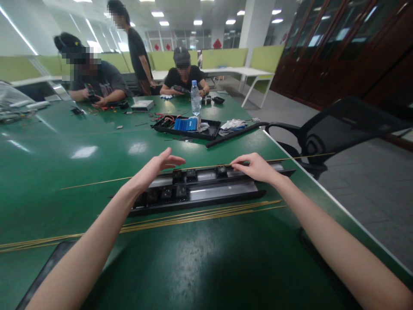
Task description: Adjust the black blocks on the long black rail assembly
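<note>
Closest to me the green table (209, 262) is bare and shiny, with lots of room between my two arms. The table's right edge runs slanting away from me on my right side, and past it is grey floor. A black chair (335, 129) stands just off that edge. A bunch of thin gold rods (200, 215) lies across the table in front of me, long and straight, side by side. Just behind them is the long black rail (206, 191). It lies flat across the table, with shiny silver strips on top and small black blocks (180, 183) sitting in two rows near its left part. One more thin gold rod (97, 183) lies along the far side of the rail and sticks out over the table's right edge. My left hand (158, 165) hangs over the left part of the rail, fingers out flat and holding nothing. My right hand (254, 167) rests on the far side of the rail, and its fingertips pinch down on the thin rod there. Farther off there is open green table, then a black tray (187, 128) with a blue part in it and a water bottle (195, 98) standing behind it. At the far end other people sit and work with small parts.
</note>
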`<state>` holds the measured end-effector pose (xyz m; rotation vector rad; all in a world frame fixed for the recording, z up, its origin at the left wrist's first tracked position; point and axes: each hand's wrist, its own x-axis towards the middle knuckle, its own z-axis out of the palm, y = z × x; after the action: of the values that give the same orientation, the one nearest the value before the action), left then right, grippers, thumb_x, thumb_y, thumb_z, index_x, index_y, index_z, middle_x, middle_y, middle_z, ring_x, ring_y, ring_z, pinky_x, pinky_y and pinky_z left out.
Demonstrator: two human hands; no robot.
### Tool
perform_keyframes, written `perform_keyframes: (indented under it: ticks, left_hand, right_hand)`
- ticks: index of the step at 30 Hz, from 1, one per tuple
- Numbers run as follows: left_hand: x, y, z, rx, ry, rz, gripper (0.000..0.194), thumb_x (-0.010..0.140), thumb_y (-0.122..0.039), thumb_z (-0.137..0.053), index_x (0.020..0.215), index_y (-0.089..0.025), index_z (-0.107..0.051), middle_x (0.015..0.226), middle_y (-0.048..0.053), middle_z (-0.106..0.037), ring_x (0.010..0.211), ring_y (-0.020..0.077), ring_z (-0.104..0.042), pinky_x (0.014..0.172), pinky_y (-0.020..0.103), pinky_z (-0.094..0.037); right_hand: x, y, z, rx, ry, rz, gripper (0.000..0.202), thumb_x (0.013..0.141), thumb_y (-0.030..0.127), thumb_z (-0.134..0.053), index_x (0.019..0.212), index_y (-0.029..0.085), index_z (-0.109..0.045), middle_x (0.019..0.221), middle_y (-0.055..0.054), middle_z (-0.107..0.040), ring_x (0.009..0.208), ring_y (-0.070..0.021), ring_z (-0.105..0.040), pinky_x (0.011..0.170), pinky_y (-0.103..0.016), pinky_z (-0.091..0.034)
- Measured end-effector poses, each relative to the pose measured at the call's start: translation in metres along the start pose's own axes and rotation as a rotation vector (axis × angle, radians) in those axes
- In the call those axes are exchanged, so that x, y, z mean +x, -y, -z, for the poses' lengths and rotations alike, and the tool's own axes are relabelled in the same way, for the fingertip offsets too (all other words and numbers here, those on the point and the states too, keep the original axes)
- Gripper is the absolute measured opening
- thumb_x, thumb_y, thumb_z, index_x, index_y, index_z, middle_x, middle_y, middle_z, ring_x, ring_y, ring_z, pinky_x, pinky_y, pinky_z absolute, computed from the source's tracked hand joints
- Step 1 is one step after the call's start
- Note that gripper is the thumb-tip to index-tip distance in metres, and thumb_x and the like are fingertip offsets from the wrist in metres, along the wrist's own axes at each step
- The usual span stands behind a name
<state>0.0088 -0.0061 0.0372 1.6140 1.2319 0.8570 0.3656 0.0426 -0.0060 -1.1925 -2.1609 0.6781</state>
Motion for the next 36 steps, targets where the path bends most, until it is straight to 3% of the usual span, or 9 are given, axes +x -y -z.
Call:
perform_keyframes:
  ticks: [5,11,14,20,27,31,33,36]
  left_hand:
    - [-0.011,-0.006,0.000,-0.510,-0.126,-0.042,0.077,0.090,-0.076,-0.030,0.096,-0.016,-0.078,0.120,0.016,-0.073,0.121,0.0338,-0.062,0.100,0.050,-0.051]
    - [-0.021,-0.005,-0.003,-0.957,-0.258,0.001,0.062,0.094,-0.067,-0.036,0.083,-0.019,-0.073,0.096,0.013,-0.075,0.086,0.0221,-0.067,0.069,0.033,-0.059]
    - [-0.026,-0.010,-0.011,-1.015,-0.289,0.003,0.060,0.096,-0.064,-0.035,0.082,-0.018,-0.070,0.083,0.011,-0.071,0.077,0.0192,-0.062,0.058,0.027,-0.055]
    - [-0.033,-0.021,-0.025,-1.040,-0.265,-0.036,0.058,0.097,-0.065,-0.036,0.084,-0.020,-0.070,0.076,0.009,-0.066,0.072,0.0171,-0.058,0.053,0.023,-0.051]
    - [-0.035,-0.023,-0.032,-1.108,-0.237,-0.027,0.059,0.099,-0.061,-0.032,0.083,-0.020,-0.070,0.075,0.009,-0.065,0.070,0.0171,-0.057,0.048,0.022,-0.047]
    - [-0.035,-0.025,-0.031,-1.118,-0.202,0.009,0.061,0.099,-0.062,-0.029,0.082,-0.019,-0.068,0.068,0.007,-0.062,0.058,0.0136,-0.052,0.040,0.021,-0.040]
    - [-0.033,-0.025,-0.031,-1.086,-0.141,0.034,0.059,0.099,-0.060,-0.032,0.078,-0.017,-0.067,0.056,0.003,-0.054,0.045,0.0102,-0.041,0.035,0.019,-0.033]
    - [-0.028,-0.024,-0.031,-0.976,-0.031,0.071,0.057,0.100,-0.055,-0.036,0.065,-0.017,-0.060,0.037,-0.005,-0.029,0.033,0.0072,-0.021,0.032,0.018,-0.021]
  right_hand:
    - [0.000,0.001,0.001,-0.009,-0.005,0.003,0.024,0.086,0.035,-0.062,0.092,0.020,-0.080,0.088,-0.005,-0.080,0.083,-0.0249,-0.074,0.074,-0.034,-0.056]
    - [0.001,0.002,0.001,-0.009,0.003,-0.005,0.025,0.086,0.036,-0.062,0.091,0.020,-0.080,0.088,-0.005,-0.080,0.083,-0.0251,-0.074,0.073,-0.034,-0.056]
    - [0.001,0.002,0.001,-0.011,0.005,-0.005,0.025,0.086,0.036,-0.062,0.091,0.020,-0.079,0.088,-0.005,-0.080,0.083,-0.0253,-0.074,0.073,-0.034,-0.057]
    - [0.001,0.002,0.001,0.001,0.018,-0.012,0.024,0.086,0.037,-0.062,0.090,0.020,-0.079,0.082,-0.004,-0.080,0.080,-0.0249,-0.074,0.071,-0.033,-0.056]
    - [0.001,0.005,0.002,-0.001,0.017,-0.022,0.023,0.085,0.036,-0.062,0.089,0.020,-0.078,0.082,-0.004,-0.080,0.080,-0.0245,-0.074,0.071,-0.033,-0.055]
    - [0.001,0.003,0.002,0.003,0.020,-0.016,0.023,0.086,0.037,-0.062,0.089,0.021,-0.078,0.083,-0.004,-0.080,0.080,-0.0247,-0.074,0.071,-0.034,-0.056]
    - [0.000,0.002,0.002,0.006,0.021,-0.013,0.023,0.086,0.037,-0.062,0.089,0.021,-0.079,0.083,-0.004,-0.080,0.079,-0.0247,-0.074,0.072,-0.034,-0.056]
    - [0.001,0.001,0.002,0.009,0.024,-0.009,0.024,0.086,0.037,-0.062,0.089,0.021,-0.079,0.083,-0.004,-0.080,0.080,-0.0248,-0.074,0.073,-0.034,-0.056]
